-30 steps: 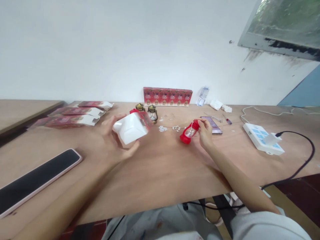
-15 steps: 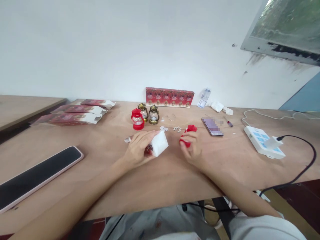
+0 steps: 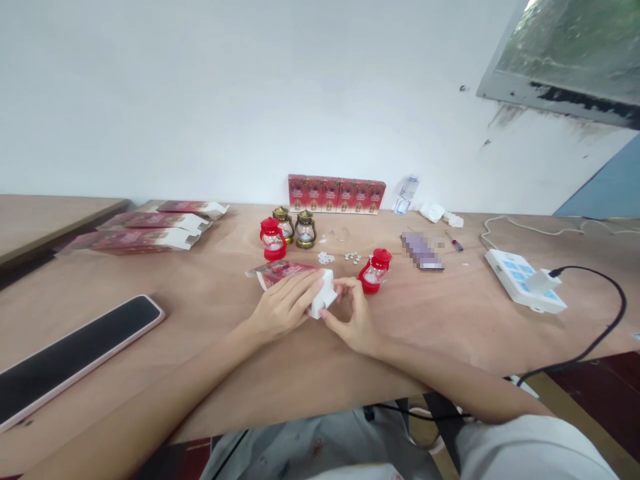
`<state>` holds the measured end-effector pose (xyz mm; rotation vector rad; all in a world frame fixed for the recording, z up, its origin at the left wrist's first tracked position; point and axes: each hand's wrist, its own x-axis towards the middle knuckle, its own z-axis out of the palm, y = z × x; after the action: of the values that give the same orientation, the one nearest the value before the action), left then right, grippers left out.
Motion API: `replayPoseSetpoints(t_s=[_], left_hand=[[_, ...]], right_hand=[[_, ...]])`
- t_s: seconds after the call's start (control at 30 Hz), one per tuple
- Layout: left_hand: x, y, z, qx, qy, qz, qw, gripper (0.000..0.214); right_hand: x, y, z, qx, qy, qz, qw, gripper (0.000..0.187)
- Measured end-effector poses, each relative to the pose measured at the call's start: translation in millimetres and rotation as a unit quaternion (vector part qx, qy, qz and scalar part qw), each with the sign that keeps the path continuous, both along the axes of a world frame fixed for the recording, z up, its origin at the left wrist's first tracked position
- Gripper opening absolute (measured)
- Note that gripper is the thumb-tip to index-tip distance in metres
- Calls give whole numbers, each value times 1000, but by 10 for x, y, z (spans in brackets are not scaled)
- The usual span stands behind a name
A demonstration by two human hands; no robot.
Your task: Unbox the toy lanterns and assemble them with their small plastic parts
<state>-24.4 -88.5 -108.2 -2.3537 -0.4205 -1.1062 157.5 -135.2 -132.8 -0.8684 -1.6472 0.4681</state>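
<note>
The red lantern (image 3: pixel 375 270) now stands freed on the table (image 3: pixel 310 373) just right of centre, the right hand (image 3: pixel 353 323) having moved to pinch the white end of the carton (image 3: pixel 283 272) at centre, which the left hand (image 3: pixel 280 310) holds down, fingers pressed together.

- Bare forearms run to the left hand (image 3: pixel 283 310) and right hand (image 3: pixel 353 325).
- A pale grey sleeve (image 3: pixel 530 448) covers the right upper arm.
- Pale grey speckled cloth (image 3: pixel 320 450) covers the lap.
</note>
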Motion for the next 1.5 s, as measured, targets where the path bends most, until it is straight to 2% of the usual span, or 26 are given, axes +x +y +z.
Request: replayPoseSetpoints(t_s=[0.17, 0.33, 0.47, 0.53, 0.63, 0.8, 0.9, 0.97, 1.07, 1.17, 1.27, 1.37, 1.5], left_hand=[[-53, 53, 20, -55, -35, 7, 998, 61], [-74, 74, -16, -20, 9, -20, 1000, 55], [-75, 64, -31, -65, 43, -34, 996, 46], [-73, 53, -20, -102, 65, -40, 992, 44], [-58, 38, 3, -123, 109, -40, 986, 42], [-29, 24, 13, -117, 164, -49, 978, 47], [-24, 16, 27, -156, 169, -55, 972, 51], [-25, 10, 44, -178, 168, -52, 968, 52], [-36, 7, 59, -187, 156, -62, 968, 55], [-54, 17, 48, -169, 148, -91, 970, 56], [-65, 36, 37, -142, 156, -98, 973, 53], [-66, 42, 50, -133, 143, -68, 978, 48], [-61, 26, 71, -140, 134, -19, 981, 43]], right_hand=[[40, -8, 49, -9, -19, 12, 1000, 27], [73, 4, 80, -99, 10, 8, 995, 16], [58, 35, 63, -145, 62, 41, 987, 17], [38, 52, 58, -203, 120, 74, 969, 17], [7, 75, 67, -295, 202, 113, 927, 15], [26, 114, 140, -373, 223, 162, 886, 12], [85, 152, 218, -433, 248, 203, 842, 10], [123, 171, 271, -461, 272, 215, 817, 9], [158, 173, 323, -478, 291, 219, 799, 6], [164, 157, 331, -507, 281, 238, 779, 2], [147, 142, 308, -532, 291, 234, 760, 6], [123, 141, 270, -521, 321, 206, 764, 13], [122, 165, 222, -463, 338, 144, 807, 23]])
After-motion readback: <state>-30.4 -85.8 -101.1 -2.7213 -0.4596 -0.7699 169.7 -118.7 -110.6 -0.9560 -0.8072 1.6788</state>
